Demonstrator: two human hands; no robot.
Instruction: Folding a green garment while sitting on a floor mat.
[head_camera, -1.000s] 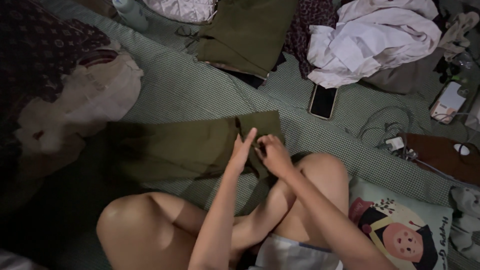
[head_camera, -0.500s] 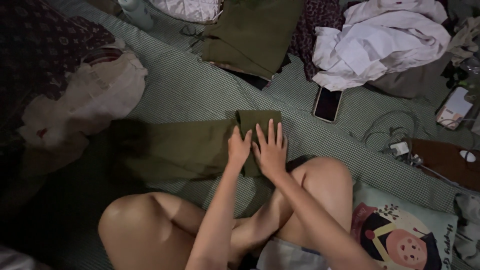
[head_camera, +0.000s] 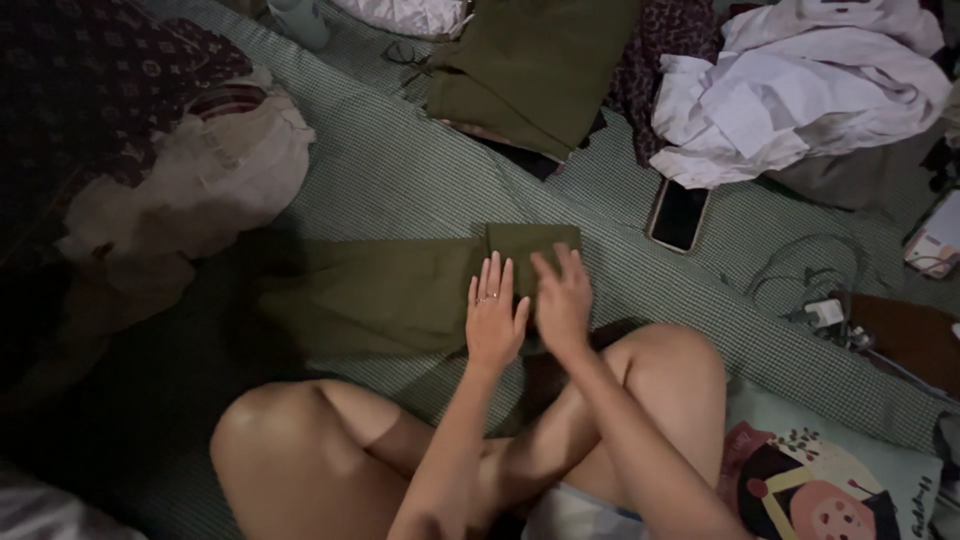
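Both hands flat on a half-folded olive garment

The olive garment lay on the green checked sheet, long axis running leftward from the folded end under the open, flat left hand and right hand (blurred); a phone lay near.

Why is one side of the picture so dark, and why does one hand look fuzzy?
In the head view, light falls on the right side, so the white clothes pile looks bright; the left side lies in deep shadow, dimming the olive cloth there. The right hand is smeared by motion blur; the left hand looks sharper. The phone shows no glare.
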